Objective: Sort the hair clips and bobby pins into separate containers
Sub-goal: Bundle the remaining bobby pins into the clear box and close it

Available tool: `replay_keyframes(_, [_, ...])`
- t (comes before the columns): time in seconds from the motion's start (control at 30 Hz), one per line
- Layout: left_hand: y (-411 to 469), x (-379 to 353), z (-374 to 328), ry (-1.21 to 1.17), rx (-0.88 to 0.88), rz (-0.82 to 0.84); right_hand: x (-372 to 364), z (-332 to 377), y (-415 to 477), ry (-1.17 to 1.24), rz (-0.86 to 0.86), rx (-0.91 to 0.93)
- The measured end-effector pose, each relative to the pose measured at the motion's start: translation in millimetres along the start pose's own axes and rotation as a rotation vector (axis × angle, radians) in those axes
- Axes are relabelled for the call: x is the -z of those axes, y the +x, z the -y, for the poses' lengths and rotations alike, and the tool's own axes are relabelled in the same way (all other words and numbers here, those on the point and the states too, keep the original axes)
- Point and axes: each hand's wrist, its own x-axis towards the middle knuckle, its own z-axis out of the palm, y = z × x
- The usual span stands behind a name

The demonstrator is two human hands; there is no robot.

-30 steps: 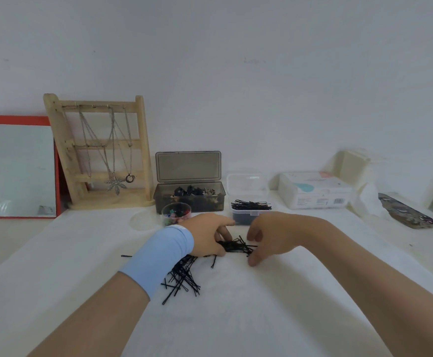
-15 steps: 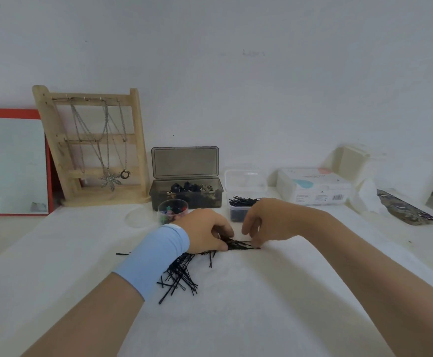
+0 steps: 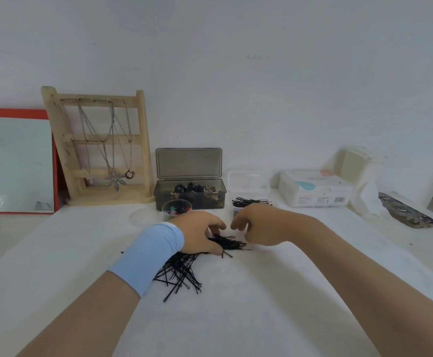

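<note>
A heap of black bobby pins [image 3: 182, 273] lies on the white cloth in the middle. My left hand [image 3: 200, 233], with a light blue wristband, grips a gathered bundle of these pins [image 3: 232, 244] at the heap's far end. My right hand [image 3: 261, 225] hovers just right of the bundle with curled fingers; its palm side is hidden. Behind it a small clear box [image 3: 249, 203] holds bobby pins. A smoky grey box [image 3: 189, 198] with its lid up holds hair clips. A small round cup [image 3: 176, 207] holds coloured clips.
A round clear lid [image 3: 142, 217] lies left of the cup. At the back stand a wooden necklace stand [image 3: 99, 150] and a red-framed mirror [image 3: 17, 163]. A white pack [image 3: 315, 189], crumpled tissue and a phone [image 3: 408, 213] lie at the right.
My right hand has lifted slightly off the pins and shifted right. My left hand has drawn the pins into a tighter bundle. The head camera tilted a little.
</note>
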Motion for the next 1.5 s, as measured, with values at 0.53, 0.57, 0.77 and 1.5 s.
replay_keyframes(0.53, [-1,6,7,0.031,0.041,-0.049,-5,15,8,-0.057,0.009,0.083])
replay_keyframes(0.57, [-1,5,6,0.025,0.04,-0.061,-7,18,9,-0.08,0.008,0.097])
replay_keyframes(0.77, [-2,7,5,0.027,0.08,-0.07,-12,20,14,-0.084,-0.046,0.1])
replay_keyframes(1.5, [-2,7,9,-0.023,0.095,-0.105,-19,32,12,-0.239,-0.052,0.114])
